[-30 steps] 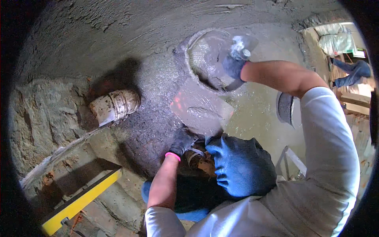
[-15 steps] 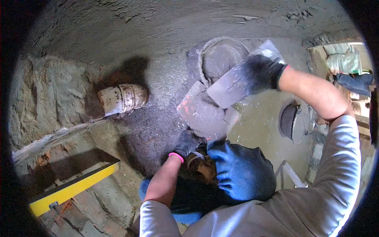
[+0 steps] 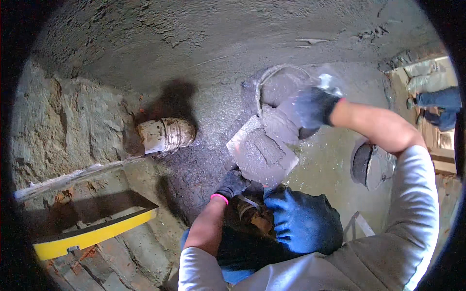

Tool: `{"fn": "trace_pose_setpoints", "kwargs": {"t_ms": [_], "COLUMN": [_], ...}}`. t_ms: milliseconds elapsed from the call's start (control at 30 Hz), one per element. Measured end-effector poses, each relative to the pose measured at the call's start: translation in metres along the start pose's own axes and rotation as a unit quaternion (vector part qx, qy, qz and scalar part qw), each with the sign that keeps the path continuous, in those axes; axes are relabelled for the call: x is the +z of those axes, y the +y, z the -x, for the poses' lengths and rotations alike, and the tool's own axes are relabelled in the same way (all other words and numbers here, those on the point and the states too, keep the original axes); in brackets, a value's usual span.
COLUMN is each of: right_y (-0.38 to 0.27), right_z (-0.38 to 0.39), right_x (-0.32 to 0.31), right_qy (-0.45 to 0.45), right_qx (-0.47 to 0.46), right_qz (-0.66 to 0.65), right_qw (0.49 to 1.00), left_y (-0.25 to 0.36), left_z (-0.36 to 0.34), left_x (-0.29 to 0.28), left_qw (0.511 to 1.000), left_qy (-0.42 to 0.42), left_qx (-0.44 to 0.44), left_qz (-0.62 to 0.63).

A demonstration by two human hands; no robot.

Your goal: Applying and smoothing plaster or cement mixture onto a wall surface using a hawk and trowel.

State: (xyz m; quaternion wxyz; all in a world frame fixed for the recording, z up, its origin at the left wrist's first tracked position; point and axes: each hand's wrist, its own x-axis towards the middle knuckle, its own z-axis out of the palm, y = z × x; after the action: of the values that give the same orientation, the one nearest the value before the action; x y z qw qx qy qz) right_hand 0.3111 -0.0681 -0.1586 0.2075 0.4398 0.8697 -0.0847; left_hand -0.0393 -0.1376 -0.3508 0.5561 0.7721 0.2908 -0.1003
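My left hand (image 3: 233, 184), in a dark glove with a pink cuff, is closed at the near corner of a square plasterer's hawk (image 3: 236, 140) and holds it up. Wet grey mortar (image 3: 264, 157) lies heaped on that plate. My right hand (image 3: 314, 106), also gloved and smeared by motion, grips a plastering trowel (image 3: 331, 83) just above the hawk's far side. Most of the trowel's blade is blurred or covered by the hand. Behind both tools stands a bucket (image 3: 259, 92) of grey mortar, partly hidden by my right hand.
A stained white pipe elbow (image 3: 167, 135) juts from the left wall. Below it rests a yellow spirit level (image 3: 97, 235). At right lies a second bucket (image 3: 374, 166) on the wet floor, with a pale metal angle (image 3: 361, 224) nearer me. Another person's legs (image 3: 439, 99) show far right.
My right hand and the trowel have moved slightly left and down, over the hawk's far side. More mortar now lies at the hawk's far edge. The whole view has shifted a little.
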Motion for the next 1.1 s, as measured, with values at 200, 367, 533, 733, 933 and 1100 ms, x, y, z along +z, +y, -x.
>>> {"fn": "trace_pose_setpoints", "kwargs": {"t_ms": [200,367,533,733,933,1100], "right_y": [-0.062,-0.052,-0.1,-0.113,-0.127,-0.147], "right_z": [0.007,0.03,0.046,0.019,0.028,0.026], "right_x": [-0.042,-0.059,-0.13,-0.064,-0.109,-0.097], "right_qy": [0.106,0.205,0.265,0.192,0.288,0.251], "right_qx": [-0.092,-0.053,0.271,0.051,-0.023,0.116], "right_qz": [0.05,-0.01,0.019,-0.15,-0.045,0.058], "right_qw": [0.989,0.977,0.925,0.969,0.956,0.959], "left_y": [-0.023,0.004,-0.028,0.078,0.134,0.112], "left_z": [0.0,0.027,0.058,0.063,0.103,0.112], "left_x": [-0.002,-0.045,-0.077,-0.098,-0.143,-0.161], "left_qw": [0.993,0.988,0.972,0.838,0.843,0.863], "left_qy": [0.067,0.101,0.028,0.17,0.296,0.37], "left_qx": [0.094,0.001,-0.113,-0.105,-0.058,0.01], "left_qz": [-0.02,0.118,0.204,0.508,0.446,0.344]}}
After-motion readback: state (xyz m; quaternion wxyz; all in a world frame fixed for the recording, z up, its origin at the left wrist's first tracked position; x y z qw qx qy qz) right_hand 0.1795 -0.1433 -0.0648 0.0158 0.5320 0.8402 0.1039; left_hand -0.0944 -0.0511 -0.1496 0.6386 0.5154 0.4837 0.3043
